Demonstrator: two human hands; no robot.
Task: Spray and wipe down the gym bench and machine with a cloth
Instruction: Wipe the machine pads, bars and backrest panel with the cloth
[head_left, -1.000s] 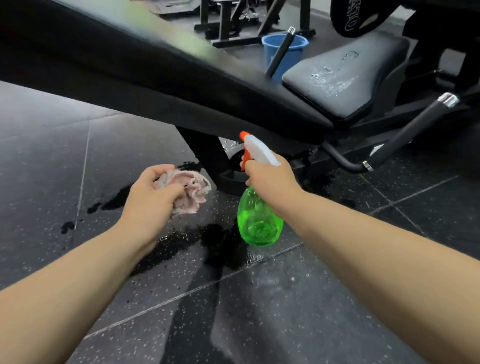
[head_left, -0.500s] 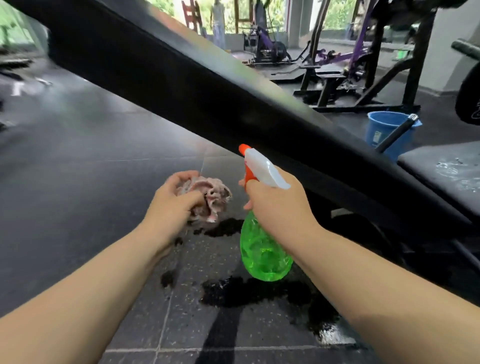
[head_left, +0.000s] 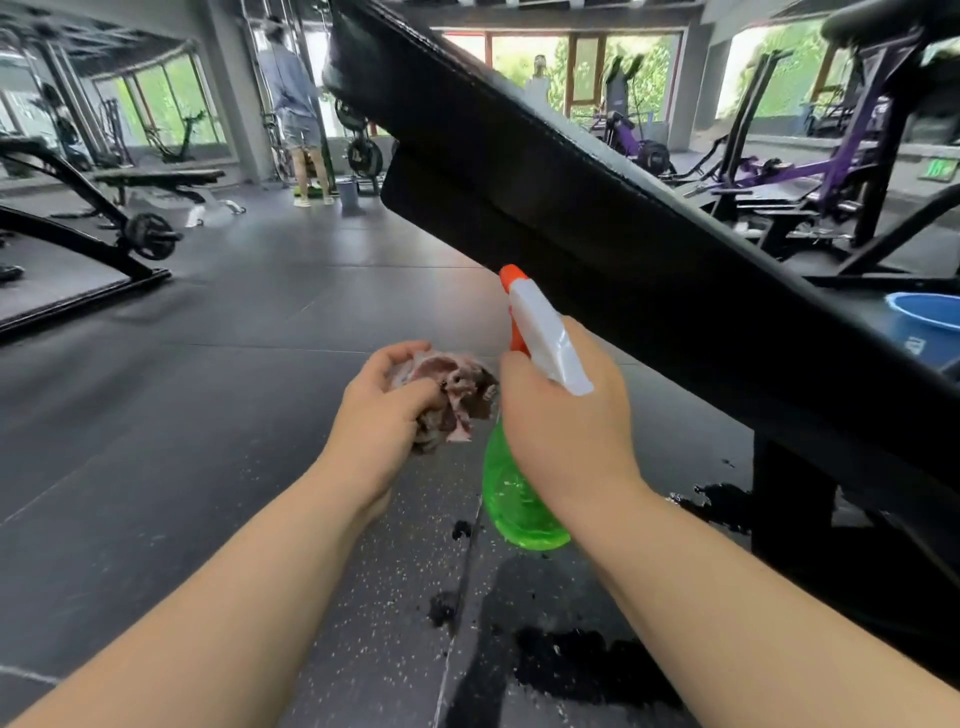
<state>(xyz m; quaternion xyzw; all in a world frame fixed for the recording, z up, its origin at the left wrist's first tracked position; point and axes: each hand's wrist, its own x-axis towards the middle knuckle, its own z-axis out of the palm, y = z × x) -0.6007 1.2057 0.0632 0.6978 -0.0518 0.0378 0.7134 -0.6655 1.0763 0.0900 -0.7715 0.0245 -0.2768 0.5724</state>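
The bench (head_left: 597, 218) is a long, flat black pad with a smooth, faintly grained vinyl skin. It slants across the view from upper left to lower right on a black metal frame.

Just below its lower edge, the right hand (head_left: 566, 426) is wrapped around the neck of a spray bottle (head_left: 519, 509). The bottle has a rounded, translucent green plastic body and a white wedge-shaped head, and its orange nozzle tip points up toward the underside of the bench.

Beside the bottle, farther from the bench, the left hand (head_left: 384, 415) clutches a crumpled cloth (head_left: 452, 389). The cloth is pinkish, nubby and bunched into a ball, and it touches the right hand's knuckles.

Under the bench lies a dark, speckled rubber floor (head_left: 208, 415) laid in tiles. Glossy black wet patches (head_left: 587, 660) sit near the bench's upright.

A round blue plastic bucket (head_left: 924, 327) shows beyond the bench's lower end.
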